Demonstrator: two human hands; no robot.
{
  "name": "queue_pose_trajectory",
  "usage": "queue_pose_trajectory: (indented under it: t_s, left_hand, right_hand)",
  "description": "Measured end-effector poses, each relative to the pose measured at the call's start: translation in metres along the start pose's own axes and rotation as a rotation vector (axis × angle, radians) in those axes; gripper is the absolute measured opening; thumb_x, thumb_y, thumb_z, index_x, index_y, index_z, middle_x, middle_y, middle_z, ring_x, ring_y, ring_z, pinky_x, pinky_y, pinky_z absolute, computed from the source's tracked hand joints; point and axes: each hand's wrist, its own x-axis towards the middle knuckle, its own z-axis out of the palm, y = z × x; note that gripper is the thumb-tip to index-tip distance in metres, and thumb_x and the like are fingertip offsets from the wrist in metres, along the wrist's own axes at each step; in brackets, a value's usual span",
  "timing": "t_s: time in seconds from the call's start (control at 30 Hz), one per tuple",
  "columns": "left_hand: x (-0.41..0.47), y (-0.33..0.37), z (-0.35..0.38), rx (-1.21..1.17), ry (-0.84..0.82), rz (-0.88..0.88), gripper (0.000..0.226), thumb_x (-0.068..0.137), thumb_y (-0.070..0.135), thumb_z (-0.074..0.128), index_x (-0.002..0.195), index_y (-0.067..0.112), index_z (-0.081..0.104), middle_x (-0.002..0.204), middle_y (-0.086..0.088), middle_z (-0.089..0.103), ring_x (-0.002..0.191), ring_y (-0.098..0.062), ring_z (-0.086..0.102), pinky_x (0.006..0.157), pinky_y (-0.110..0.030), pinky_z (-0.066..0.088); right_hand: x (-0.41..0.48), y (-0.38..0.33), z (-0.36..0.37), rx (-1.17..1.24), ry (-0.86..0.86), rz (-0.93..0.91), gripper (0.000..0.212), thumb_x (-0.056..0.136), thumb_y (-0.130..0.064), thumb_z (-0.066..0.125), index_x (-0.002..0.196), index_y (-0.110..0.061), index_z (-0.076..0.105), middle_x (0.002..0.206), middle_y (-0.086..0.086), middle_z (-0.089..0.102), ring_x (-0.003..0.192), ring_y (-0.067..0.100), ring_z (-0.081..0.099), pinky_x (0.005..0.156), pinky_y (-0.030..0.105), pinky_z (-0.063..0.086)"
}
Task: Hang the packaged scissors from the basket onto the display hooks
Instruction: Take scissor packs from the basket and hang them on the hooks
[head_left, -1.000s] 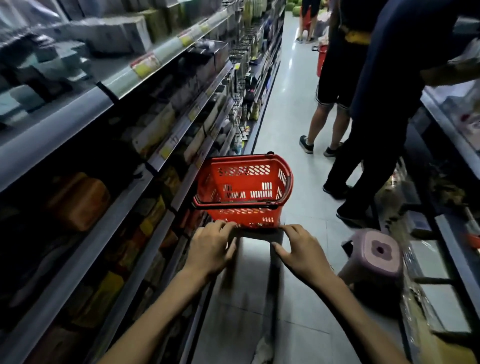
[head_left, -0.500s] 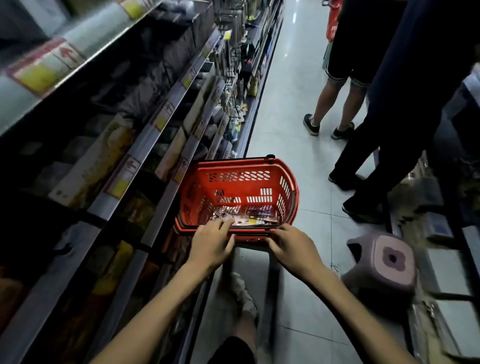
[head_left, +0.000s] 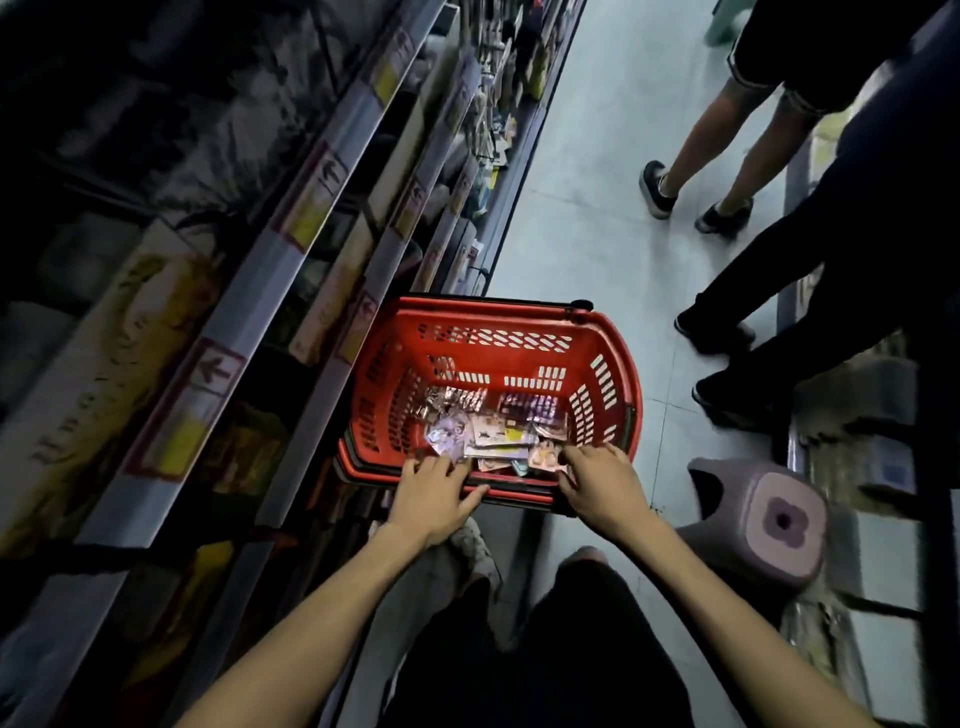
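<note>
basket (head_left: 605, 374): red plastic, slotted walls, on the floor just right of the shelf base, in the middle of the view.
packaged scissors (head_left: 498, 434): a loose heap of flat packets on the basket's bottom, toward its near side; too blurred to read single packs.
left hand (head_left: 434, 493): palm down on the basket's near rim at the left; forearm reaches in from the near left, wrist straight.
left fingers (head_left: 415, 465): spread, tips curled over the rim; they hold nothing.
right hand (head_left: 597, 483): palm down over the near right corner of the basket, forearm coming from the near right.
right fingers (head_left: 574, 457): bent and close together, touching a pinkish packet (head_left: 545, 460) at the heap's near edge; whether they grip it i cannot tell.
shelves (head_left: 291, 244): dark, stocked, with price strips, running along the left into the far distance.
stool (head_left: 769, 525): pale plastic, right of the basket.
other people (head_left: 831, 218): legs and shoes on the far right of the aisle.
</note>
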Motion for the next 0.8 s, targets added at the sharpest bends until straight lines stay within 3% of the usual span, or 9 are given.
queue_pose_trajectory:
  t_s: [0.17, 0.27, 0.43, 0.53, 0.67, 0.8]
  left_hand:
    - [0.010, -0.008, 0.009, -0.060, 0.029, 0.022, 0.063, 0.102, 0.063, 0.023, 0.119, 0.027, 0.071, 0.113, 0.000, 0.073, 0.106, -0.027, 0.067, 0.090, -0.045, 0.045]
    - [0.017, -0.008, 0.014, -0.083, 0.063, 0.006, 0.059, 0.104, 0.060, 0.023, 0.111, 0.027, 0.072, 0.106, 0.003, 0.074, 0.101, -0.025, 0.068, 0.086, -0.043, 0.042]
    - [0.032, -0.002, 0.011, -0.090, 0.026, -0.046, 0.067, 0.101, 0.060, 0.018, 0.106, 0.021, 0.071, 0.109, -0.002, 0.072, 0.104, -0.028, 0.065, 0.086, -0.043, 0.043]
    - [0.043, -0.001, 0.017, -0.106, 0.078, -0.080, 0.065, 0.099, 0.057, 0.022, 0.100, 0.016, 0.072, 0.106, -0.005, 0.071, 0.102, -0.030, 0.065, 0.085, -0.043, 0.046]
    - [0.045, -0.002, 0.030, -0.136, 0.210, -0.120, 0.039, 0.094, 0.042, 0.044, 0.082, 0.014, 0.069, 0.082, -0.005, 0.066, 0.082, -0.030, 0.064, 0.069, -0.039, 0.046]
    - [0.048, 0.000, 0.039, -0.159, 0.290, -0.174, 0.026, 0.091, 0.034, 0.050, 0.081, 0.015, 0.065, 0.076, -0.002, 0.060, 0.078, -0.027, 0.060, 0.065, -0.039, 0.042]
  right_hand:
    - [0.026, 0.010, 0.015, -0.053, -0.147, -0.068, 0.031, 0.102, -0.038, 0.045, 0.104, -0.013, 0.063, 0.102, 0.011, 0.071, 0.090, 0.034, 0.067, 0.076, 0.041, 0.053]
    - [0.054, 0.011, 0.025, -0.054, -0.248, -0.055, 0.034, 0.103, -0.041, 0.042, 0.112, -0.014, 0.060, 0.107, 0.011, 0.069, 0.093, 0.035, 0.067, 0.070, 0.037, 0.049]
    - [0.125, 0.016, 0.055, -0.065, -0.487, -0.006, 0.034, 0.099, -0.044, 0.054, 0.114, -0.015, 0.063, 0.118, 0.014, 0.069, 0.106, 0.034, 0.066, 0.082, 0.038, 0.051]
    - [0.165, 0.022, 0.080, -0.058, -0.473, 0.029, 0.035, 0.095, -0.040, 0.061, 0.120, -0.015, 0.060, 0.122, 0.015, 0.068, 0.109, 0.034, 0.066, 0.090, 0.042, 0.056]
    - [0.209, 0.035, 0.114, -0.023, -0.417, 0.095, 0.046, 0.092, -0.030, 0.065, 0.133, -0.012, 0.054, 0.132, 0.020, 0.058, 0.120, 0.040, 0.059, 0.097, 0.046, 0.052]
    - [0.239, 0.052, 0.145, 0.047, -0.384, 0.126, 0.068, 0.093, -0.042, 0.064, 0.149, -0.014, 0.037, 0.148, 0.029, 0.042, 0.134, 0.046, 0.046, 0.105, 0.048, 0.048]
